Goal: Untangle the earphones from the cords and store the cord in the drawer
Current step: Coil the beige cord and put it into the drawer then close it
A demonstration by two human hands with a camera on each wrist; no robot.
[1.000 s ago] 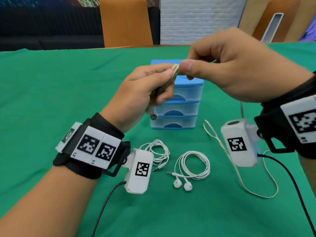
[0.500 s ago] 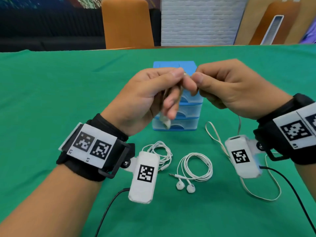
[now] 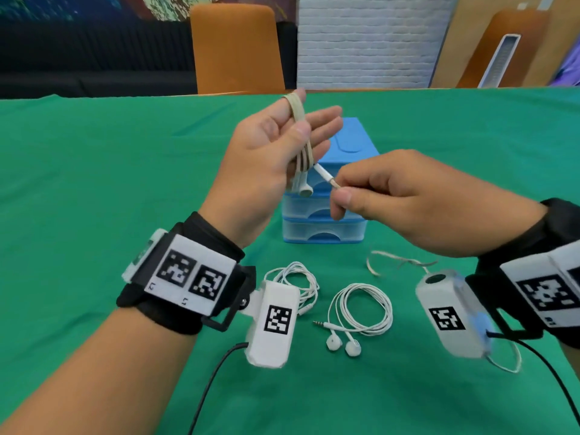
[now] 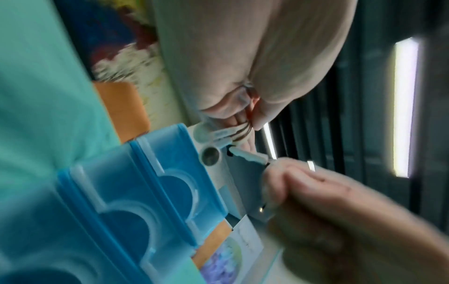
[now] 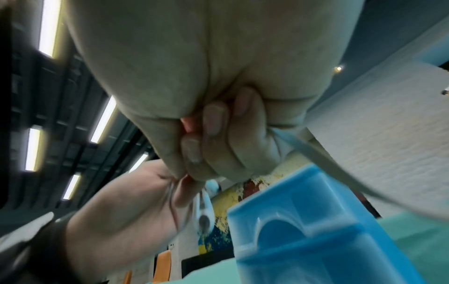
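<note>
White earphones point(image 3: 357, 312) in two coils already lie freed on the green table point(image 3: 94, 189), while the left hand point(image 3: 266, 152) pinches a third set point(image 3: 301, 158), the right hand point(image 3: 392, 196) grips its plug end point(image 3: 324, 175), and the drawer unit point(image 3: 326, 227) stays closed.

My left wrist camera point(image 3: 273, 321) hides part of one coiled earphone set point(image 3: 298, 282); both wrist views blur.

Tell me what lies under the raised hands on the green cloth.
Two coiled white earphones and a loose beige cord. The left wrist camera covers part of one coil; the cord's far end is hidden.
</note>
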